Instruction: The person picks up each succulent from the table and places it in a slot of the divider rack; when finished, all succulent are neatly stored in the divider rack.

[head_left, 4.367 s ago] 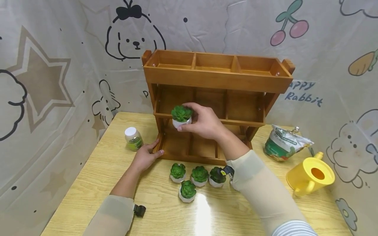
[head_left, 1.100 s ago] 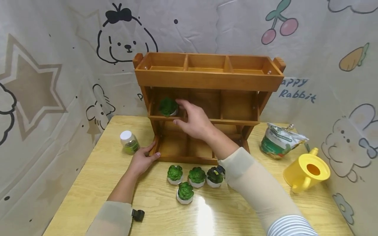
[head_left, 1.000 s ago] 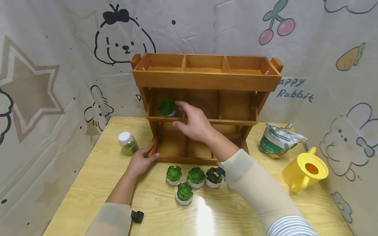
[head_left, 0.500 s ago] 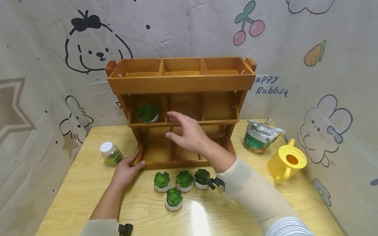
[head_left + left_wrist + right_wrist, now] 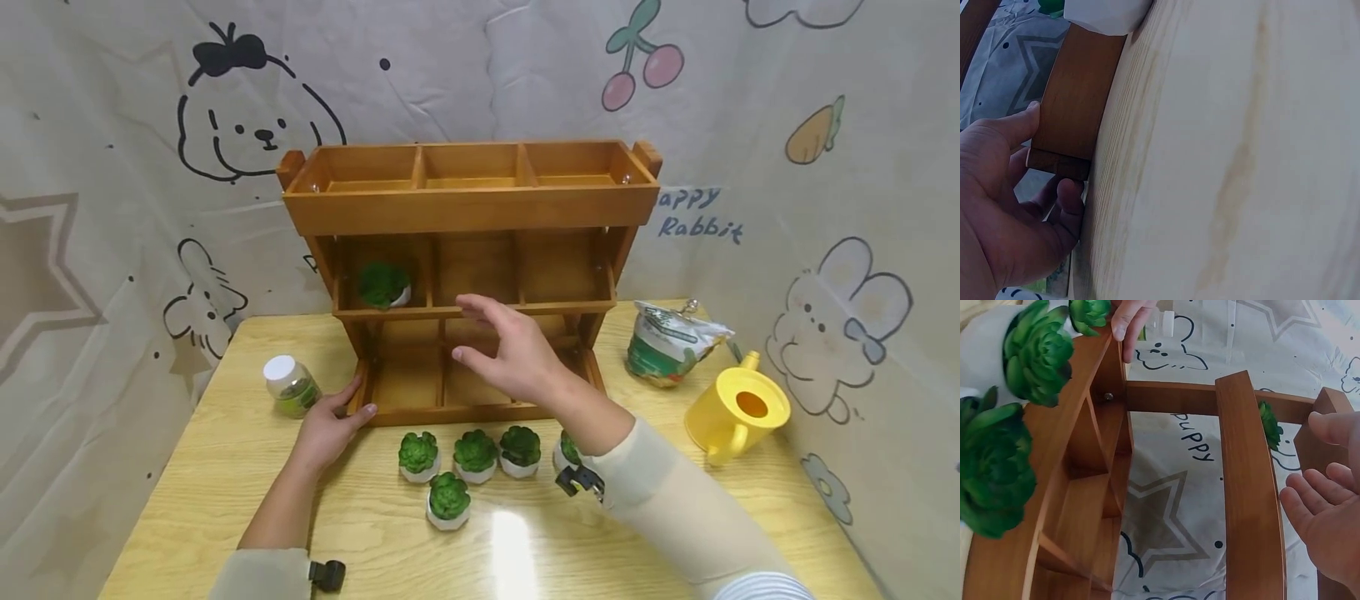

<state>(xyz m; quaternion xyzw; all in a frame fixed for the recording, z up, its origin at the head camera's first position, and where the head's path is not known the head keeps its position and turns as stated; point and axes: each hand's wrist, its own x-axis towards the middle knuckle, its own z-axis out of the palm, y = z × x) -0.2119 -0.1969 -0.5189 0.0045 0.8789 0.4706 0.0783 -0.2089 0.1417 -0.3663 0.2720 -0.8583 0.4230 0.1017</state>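
A three-tier wooden plant shelf [image 5: 472, 212] stands at the back of the table. My left hand [image 5: 327, 427] grips its lower left corner; in the left wrist view the thumb lies on one face and the fingers curl behind the wood [image 5: 1075, 94]. One potted succulent [image 5: 382, 285] sits, tilted, in the middle tier's left compartment. To its right, my right hand [image 5: 517, 350] hovers before the shelf with fingers apart, holding nothing. Several more succulents in white pots [image 5: 476, 454] stand on the table before the shelf; my right sleeve partly covers the rightmost succulent [image 5: 567, 450].
Left of the shelf is a white-lidded jar [image 5: 291, 386]. On the right stand a clipped green-and-white bag [image 5: 670, 342] and a yellow watering can [image 5: 737, 412]. A patterned cloth [image 5: 750, 108] hangs behind the table.
The succulent my right hand held has come into the middle tier's left compartment. That hand has let go and drawn back to the right. My left hand keeps its grip on the shelf corner.
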